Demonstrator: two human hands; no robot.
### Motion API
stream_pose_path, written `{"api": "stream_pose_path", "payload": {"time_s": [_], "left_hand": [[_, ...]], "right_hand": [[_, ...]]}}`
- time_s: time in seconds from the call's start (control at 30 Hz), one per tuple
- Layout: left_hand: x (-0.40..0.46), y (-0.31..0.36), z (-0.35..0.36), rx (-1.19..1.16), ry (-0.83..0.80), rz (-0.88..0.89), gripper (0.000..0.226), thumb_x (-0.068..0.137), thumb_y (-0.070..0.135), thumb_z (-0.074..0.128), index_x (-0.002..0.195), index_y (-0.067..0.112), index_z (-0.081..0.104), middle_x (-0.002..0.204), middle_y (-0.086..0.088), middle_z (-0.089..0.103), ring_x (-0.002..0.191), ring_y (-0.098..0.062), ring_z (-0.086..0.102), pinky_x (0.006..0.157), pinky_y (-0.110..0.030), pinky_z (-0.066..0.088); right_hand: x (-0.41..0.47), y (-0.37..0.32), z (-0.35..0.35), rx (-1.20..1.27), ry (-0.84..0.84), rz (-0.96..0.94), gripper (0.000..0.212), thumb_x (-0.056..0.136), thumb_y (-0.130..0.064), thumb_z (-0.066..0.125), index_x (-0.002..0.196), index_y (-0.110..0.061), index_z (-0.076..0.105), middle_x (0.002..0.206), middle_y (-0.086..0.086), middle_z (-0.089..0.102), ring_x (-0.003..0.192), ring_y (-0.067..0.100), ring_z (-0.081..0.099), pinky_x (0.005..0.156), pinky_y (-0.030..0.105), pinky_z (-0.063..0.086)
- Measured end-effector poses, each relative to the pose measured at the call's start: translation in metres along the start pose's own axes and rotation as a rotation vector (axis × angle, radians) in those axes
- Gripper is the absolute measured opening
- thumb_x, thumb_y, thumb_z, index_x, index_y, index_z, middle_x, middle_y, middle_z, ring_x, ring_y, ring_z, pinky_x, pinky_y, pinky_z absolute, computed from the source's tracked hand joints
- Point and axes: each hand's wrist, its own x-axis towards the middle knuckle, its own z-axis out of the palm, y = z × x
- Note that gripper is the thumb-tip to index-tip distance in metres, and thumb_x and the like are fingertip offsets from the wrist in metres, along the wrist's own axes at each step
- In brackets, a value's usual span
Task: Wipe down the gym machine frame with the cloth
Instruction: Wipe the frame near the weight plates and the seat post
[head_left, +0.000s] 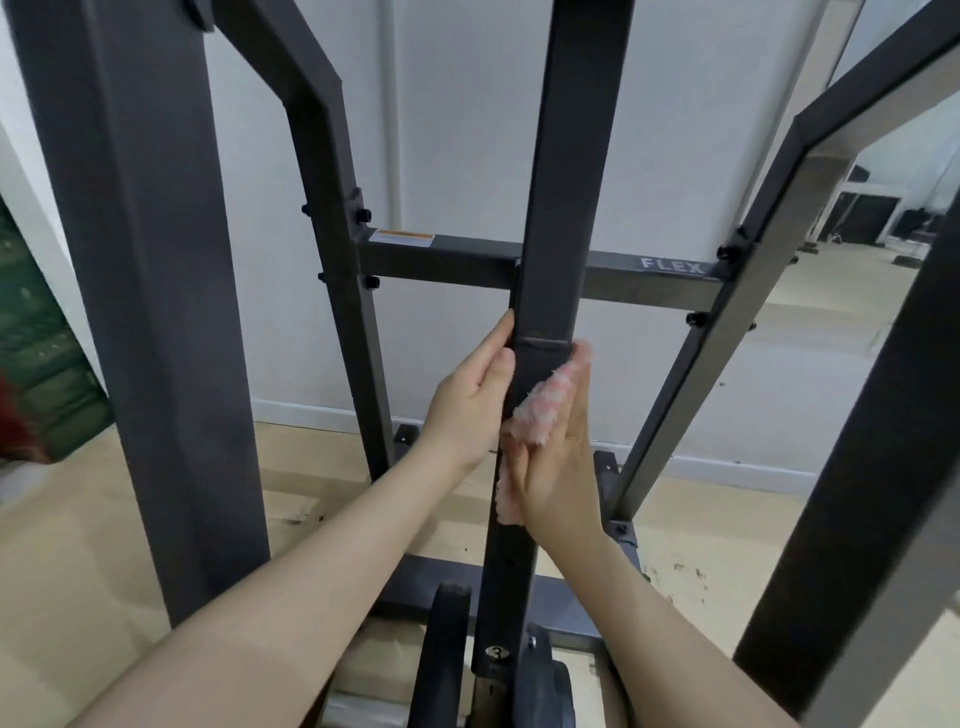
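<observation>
The dark grey central post (569, 182) of the gym machine frame rises through the middle of the view. My left hand (470, 402) grips the post's left edge, thumb on its front face, just below a weld seam. My right hand (558, 457) presses a fluffy pink cloth (540, 410) flat against the post's right side. The cloth sticks out above my fingers and below my palm. A horizontal crossbar (441, 260) marked FLEX runs behind the post.
A thick dark upright (140, 260) stands at the left and another (852, 493) at the right. Angled rear legs (685, 374) bolt to the crossbar. Black weight plates (441, 660) sit low in front. Behind are a white wall and a tan floor.
</observation>
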Motion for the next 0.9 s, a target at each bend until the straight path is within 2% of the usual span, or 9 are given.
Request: {"api": "stream_pose_path", "payload": {"time_s": [0.03,0.1,0.2,0.37,0.5,0.63,0.77,0.83,0.9], "left_hand": [[0.0,0.001,-0.003,0.002,-0.021,-0.007,0.041,0.1,0.041,0.03,0.142,0.042,0.033,0.145,0.016,0.04,0.13,-0.004,0.039,0.105,-0.026,0.038],[0.003,0.007,-0.011,-0.01,-0.081,-0.043,0.047,0.096,0.052,0.025,0.14,0.04,0.037,0.142,0.012,0.044,0.126,-0.004,0.042,0.095,-0.022,0.043],[0.008,0.018,-0.026,-0.109,-0.118,-0.114,0.066,0.084,0.065,0.021,0.135,0.03,0.045,0.133,0.003,0.053,0.118,-0.009,0.053,0.095,-0.031,0.046],[0.009,0.026,-0.03,-0.102,-0.094,-0.11,0.052,0.075,0.068,0.02,0.106,0.04,0.052,0.103,0.015,0.061,0.099,-0.001,0.06,0.087,-0.025,0.048],[0.013,0.035,-0.033,-0.095,-0.081,-0.12,0.057,0.074,0.068,0.019,0.106,0.038,0.055,0.099,0.014,0.064,0.096,-0.003,0.063,0.083,-0.023,0.05],[0.026,0.052,-0.041,-0.008,-0.069,-0.07,0.061,0.093,0.056,0.013,0.131,0.023,0.047,0.116,0.005,0.06,0.102,-0.006,0.06,0.08,-0.019,0.047],[0.046,0.077,-0.04,0.034,-0.004,0.048,0.04,0.102,0.035,0.027,0.138,0.024,0.041,0.126,0.011,0.053,0.105,0.0,0.056,0.084,-0.015,0.044],[0.054,0.088,-0.035,0.068,-0.027,0.108,0.042,0.101,0.019,0.039,0.142,0.027,0.036,0.126,0.018,0.048,0.111,0.002,0.05,0.093,-0.014,0.039],[0.055,0.09,-0.026,0.207,-0.059,0.17,0.047,0.097,0.011,0.047,0.14,0.028,0.038,0.118,0.023,0.051,0.108,0.005,0.05,0.089,-0.006,0.037]], "right_hand": [[0.0,0.003,-0.002,-0.092,-0.04,-0.036,0.077,0.098,-0.026,0.043,0.15,-0.018,-0.013,0.152,0.028,0.022,0.14,0.037,0.029,0.112,0.05,0.031],[0.02,0.003,-0.008,-0.407,0.007,-0.187,0.069,0.098,-0.03,0.041,0.149,-0.004,0.002,0.154,0.026,0.013,0.142,0.039,0.023,0.115,0.048,0.026],[0.074,-0.008,-0.022,-0.744,0.095,-0.463,0.055,0.099,-0.033,0.035,0.147,-0.007,0.024,0.153,0.014,0.02,0.142,0.03,0.018,0.116,0.044,0.02],[0.098,-0.011,-0.039,-0.954,0.023,-0.601,0.056,0.098,-0.034,0.034,0.149,-0.011,0.027,0.156,0.006,0.021,0.144,0.023,0.016,0.117,0.04,0.014],[0.101,-0.025,-0.047,-1.113,-0.132,-0.716,0.055,0.097,-0.04,0.032,0.14,-0.009,0.046,0.152,0.008,0.033,0.142,0.024,0.027,0.115,0.04,0.017],[0.169,-0.061,-0.078,-1.232,-0.103,-0.773,0.047,0.098,-0.038,0.034,0.12,-0.01,0.064,0.142,0.008,0.049,0.137,0.025,0.038,0.115,0.043,0.024],[0.224,-0.087,-0.092,-1.203,-0.116,-0.624,0.054,0.1,-0.039,0.019,0.136,-0.009,0.047,0.155,0.008,0.027,0.147,0.025,0.011,0.116,0.037,-0.008],[0.225,-0.089,-0.087,-1.152,-0.053,-0.6,0.055,0.099,-0.038,0.021,0.138,-0.008,0.045,0.157,0.008,0.023,0.147,0.025,0.009,0.116,0.036,-0.009],[0.206,-0.078,-0.08,-1.145,-0.009,-0.657,0.05,0.097,-0.033,0.039,0.139,-0.005,0.045,0.156,0.011,0.024,0.146,0.026,0.015,0.117,0.038,-0.001]]}}
